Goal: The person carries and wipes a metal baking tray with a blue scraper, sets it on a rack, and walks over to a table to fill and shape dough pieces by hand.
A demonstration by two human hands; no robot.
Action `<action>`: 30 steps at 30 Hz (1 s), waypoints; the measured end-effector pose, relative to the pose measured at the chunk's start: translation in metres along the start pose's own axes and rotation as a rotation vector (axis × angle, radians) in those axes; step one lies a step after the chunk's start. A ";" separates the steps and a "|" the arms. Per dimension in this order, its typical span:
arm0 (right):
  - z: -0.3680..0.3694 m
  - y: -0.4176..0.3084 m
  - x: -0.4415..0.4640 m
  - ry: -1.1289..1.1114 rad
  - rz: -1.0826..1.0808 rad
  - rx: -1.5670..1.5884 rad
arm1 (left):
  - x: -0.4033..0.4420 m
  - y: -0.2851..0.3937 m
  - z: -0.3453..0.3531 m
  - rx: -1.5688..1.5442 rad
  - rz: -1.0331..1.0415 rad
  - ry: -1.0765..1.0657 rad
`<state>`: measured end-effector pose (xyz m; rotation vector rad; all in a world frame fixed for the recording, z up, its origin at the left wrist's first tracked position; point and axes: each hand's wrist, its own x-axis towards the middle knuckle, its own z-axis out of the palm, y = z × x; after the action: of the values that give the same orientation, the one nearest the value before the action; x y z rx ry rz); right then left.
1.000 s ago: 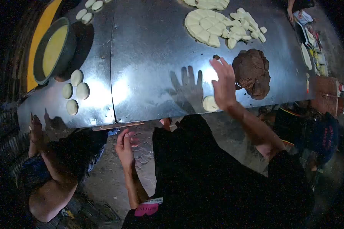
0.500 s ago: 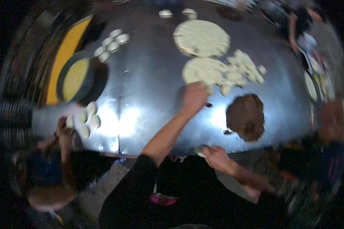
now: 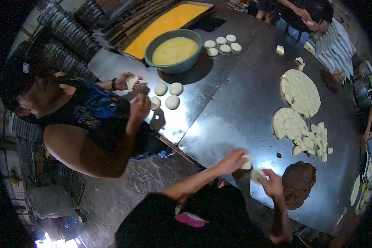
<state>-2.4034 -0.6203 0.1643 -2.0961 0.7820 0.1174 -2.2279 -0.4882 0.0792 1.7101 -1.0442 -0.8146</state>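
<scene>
My left hand (image 3: 232, 161), closed, grips a small piece of pale dough (image 3: 246, 162) above the near edge of the metal table. Close by on its right, my right hand (image 3: 273, 184) pinches a flattened piece of dough (image 3: 258, 176) between thumb and fingers. The two pieces are near each other, and I cannot tell whether they touch. Beside my right hand lies a mound of brown paste (image 3: 298, 184). Farther back are a scored dough round (image 3: 289, 122), loose cut dough pieces (image 3: 318, 138) and a larger scored dough round (image 3: 300, 93).
A co-worker (image 3: 82, 115) at the left holds dough, with several dough balls (image 3: 172, 102) in front. Beyond stand a basin of yellow liquid (image 3: 173, 68) and a yellow-filled tray (image 3: 165, 25). More dough balls (image 3: 225, 48) sit at the back; another person (image 3: 308, 14) works at the far side.
The view has swung left. My left hand has come back from the smaller dough round to the near edge, now with dough in it. My right hand still holds its dough, now raised over the table.
</scene>
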 end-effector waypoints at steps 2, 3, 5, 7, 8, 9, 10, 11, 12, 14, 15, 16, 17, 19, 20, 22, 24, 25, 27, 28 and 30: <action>0.015 -0.046 0.063 -0.031 -0.261 -0.068 | -0.071 -0.020 -0.023 -0.031 -0.126 0.171; 0.024 -0.073 0.100 -0.018 -0.417 -0.054 | -0.105 -0.037 -0.030 0.025 -0.112 0.276; 0.043 -0.136 0.166 0.105 -0.616 0.030 | -0.160 -0.025 -0.057 -0.221 -0.528 0.234; 0.070 -0.189 0.226 0.340 -0.755 0.040 | -0.194 -0.011 -0.084 -0.242 -0.864 0.249; 0.092 -0.201 0.260 0.458 -0.804 0.022 | -0.239 -0.083 -0.064 0.526 -0.315 0.248; 0.118 -0.202 0.301 0.394 -0.812 0.013 | -0.261 -0.083 -0.068 0.048 -0.244 0.421; 0.144 -0.192 0.331 0.331 -0.805 -0.003 | -0.262 -0.053 -0.074 -0.119 -0.522 0.501; 0.167 -0.179 0.342 0.348 -0.836 -0.239 | -0.260 -0.027 -0.079 -0.288 -0.801 0.562; 0.181 -0.168 0.341 0.357 -0.836 -0.485 | -0.265 -0.027 -0.081 -0.285 -0.800 0.509; 0.192 -0.153 0.324 0.251 -0.732 -0.470 | -0.279 -0.030 -0.082 0.161 -0.666 0.282; 0.174 -0.149 0.282 0.132 -0.760 -0.549 | -0.275 -0.025 -0.081 0.148 -0.637 0.161; 0.158 -0.141 0.236 0.080 -0.686 -0.684 | -0.265 -0.018 -0.080 -0.032 -0.702 0.305; 0.150 -0.106 0.207 0.103 -0.687 -0.643 | -0.255 -0.017 -0.078 -0.213 -0.776 0.471; 0.126 -0.016 0.161 0.174 -0.523 -0.748 | -0.251 -0.040 -0.073 -0.219 -0.727 0.438; 0.099 0.019 0.127 0.214 -0.389 -0.778 | -0.242 -0.048 -0.074 -0.250 -0.670 0.357; 0.051 0.072 0.056 0.257 -0.110 -0.825 | -0.220 -0.036 -0.080 -0.375 -0.621 0.229; 0.010 0.079 0.031 0.283 0.043 -0.851 | -0.194 -0.036 -0.079 -0.355 -0.586 0.124; -0.009 0.074 0.032 0.351 0.063 -0.831 | -0.184 -0.034 -0.079 -0.320 -0.583 0.034; -0.041 0.070 0.054 0.425 0.066 -0.801 | -0.165 -0.021 -0.078 -0.127 -0.515 -0.102; -0.052 0.067 0.074 0.527 -0.017 -0.693 | -0.161 -0.017 -0.077 -0.101 -0.539 -0.130; -0.077 0.072 0.111 0.625 -0.115 -0.570 | -0.166 -0.020 -0.071 -0.121 -0.544 -0.130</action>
<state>-2.3708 -0.7637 0.1218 -2.7633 1.0764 -0.4499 -2.2304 -0.3070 0.0944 1.8787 -0.5932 -1.3181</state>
